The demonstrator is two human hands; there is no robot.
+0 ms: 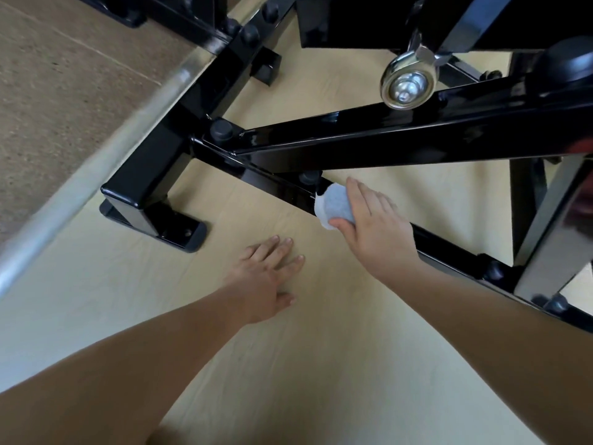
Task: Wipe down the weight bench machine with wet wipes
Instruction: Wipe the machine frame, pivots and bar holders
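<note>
The weight bench machine's glossy black steel frame (369,136) fills the upper half of the view, with square tubes bolted together. A low floor tube (282,184) runs diagonally from centre to lower right. My right hand (369,220) holds a folded white wet wipe (333,205) against that low tube, thumb curled under the wipe. Fingers straight, my left hand (268,277) lies flat on the pale floor mat (224,348), just left of the tube and apart from the frame.
A silver barbell bar (106,149) crosses diagonally at the left. A chrome eye fitting (407,85) hangs above the upper tube. A black foot plate (179,232) rests on the mat near my left hand. Brown flooring (64,75) lies beyond the bar.
</note>
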